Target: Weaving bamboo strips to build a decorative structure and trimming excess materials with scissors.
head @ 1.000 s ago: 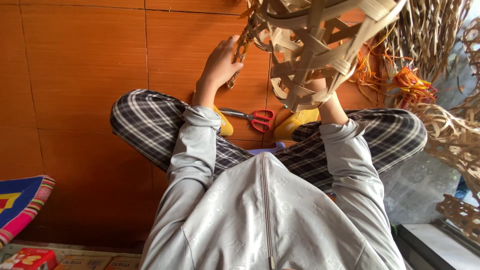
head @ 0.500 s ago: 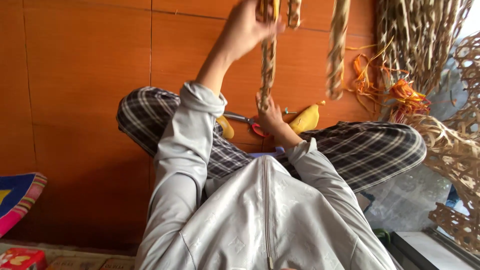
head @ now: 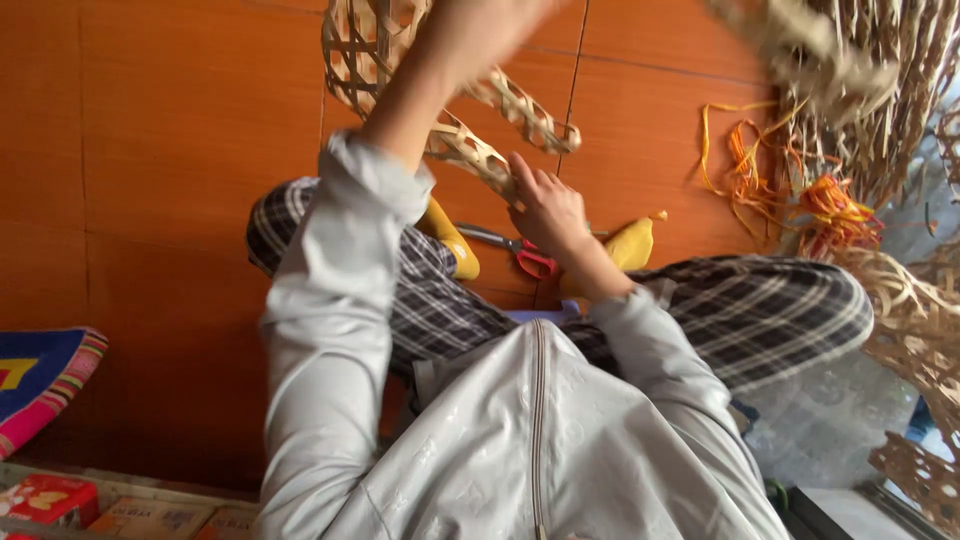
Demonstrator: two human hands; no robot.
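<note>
Openwork basket (head: 400,70) of woven pale cane strips is held up over the orange tiled floor (head: 180,180), above the lap of the seated person, with its top cut off by the upper edge of the view. Right hand (head: 545,205) is seen at the basket's lower edge, fingers (head: 520,170) bent and laid on the woven strip there; a light hold on the strip is indicated, though how far the fingers wrap around it cannot be told. Left hand (head: 480,20) is raised in front of the basket's upper part and is heavily blurred; contact with the weave looks likely, but whether the hand is closed on it cannot be told. Both arms are covered by grey sleeves, and checked trousers (head: 760,310) are seen below the basket, legs folded. Just below the basket, on the floor between the knees, red-handled scissors (head: 525,255) are noted, flanked by two yellow slippers (head: 630,245). To the right of the basket, loose orange strips (head: 800,190) lie on the floor, and beyond them a heap of dry cane strips (head: 890,110) is recorded. Far to the lower left of the basket, a corner of a colourful mat (head: 40,385) is visible.
</note>
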